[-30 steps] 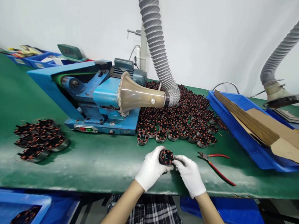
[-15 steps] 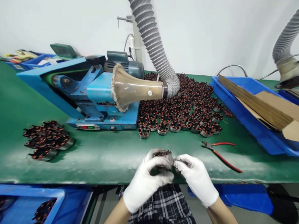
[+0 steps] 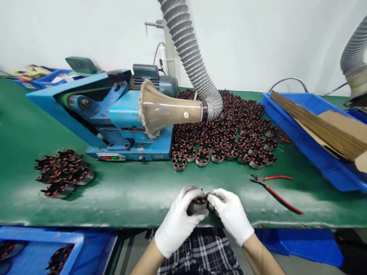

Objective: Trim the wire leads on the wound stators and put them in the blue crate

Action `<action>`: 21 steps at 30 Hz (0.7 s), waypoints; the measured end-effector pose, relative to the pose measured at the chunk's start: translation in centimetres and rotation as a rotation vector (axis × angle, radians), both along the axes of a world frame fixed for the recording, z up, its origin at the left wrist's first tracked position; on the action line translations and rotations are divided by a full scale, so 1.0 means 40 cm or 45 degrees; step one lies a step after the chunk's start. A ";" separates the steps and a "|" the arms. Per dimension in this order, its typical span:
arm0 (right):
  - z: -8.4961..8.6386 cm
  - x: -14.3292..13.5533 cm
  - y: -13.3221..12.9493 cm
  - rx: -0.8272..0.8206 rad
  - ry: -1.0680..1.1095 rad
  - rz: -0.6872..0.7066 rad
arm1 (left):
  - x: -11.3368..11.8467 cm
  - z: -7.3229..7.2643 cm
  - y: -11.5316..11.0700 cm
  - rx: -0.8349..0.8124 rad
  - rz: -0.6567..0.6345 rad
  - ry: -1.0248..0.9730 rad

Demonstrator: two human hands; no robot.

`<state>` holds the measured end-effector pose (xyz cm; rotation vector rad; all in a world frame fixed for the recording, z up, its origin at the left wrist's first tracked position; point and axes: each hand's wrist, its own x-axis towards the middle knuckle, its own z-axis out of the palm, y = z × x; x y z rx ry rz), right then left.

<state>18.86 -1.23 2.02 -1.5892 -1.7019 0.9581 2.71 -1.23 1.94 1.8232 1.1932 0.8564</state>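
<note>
though it is partly hidden, the ring [image 3: 201, 201] shows black and copper-orange.

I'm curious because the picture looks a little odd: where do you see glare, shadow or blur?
In the head view, pale glare shows on the green bench; there too, a dark shadow lies beside the ring cluster at left; also in the head view, the held ring in the left hand looks soft, its fine detail unclear.

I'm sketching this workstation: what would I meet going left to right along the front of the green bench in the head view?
Small cluster of copper-coloured rings, left gloved hand holding a similar part, right gloved hand, red-handled pliers, blue tray.
</note>
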 end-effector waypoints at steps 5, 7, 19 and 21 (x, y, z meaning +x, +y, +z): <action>-0.012 0.023 0.039 -0.103 -0.157 0.357 | 0.002 -0.036 0.012 0.324 0.002 0.358; 0.010 0.032 0.058 -0.067 -0.278 0.501 | -0.002 -0.023 0.025 0.214 -0.019 0.396; 0.047 0.347 0.092 0.249 -1.180 0.582 | -0.030 -0.001 0.039 0.026 -0.088 0.440; 0.016 0.432 0.082 0.270 -1.207 0.376 | -0.024 0.011 0.035 0.031 -0.099 0.438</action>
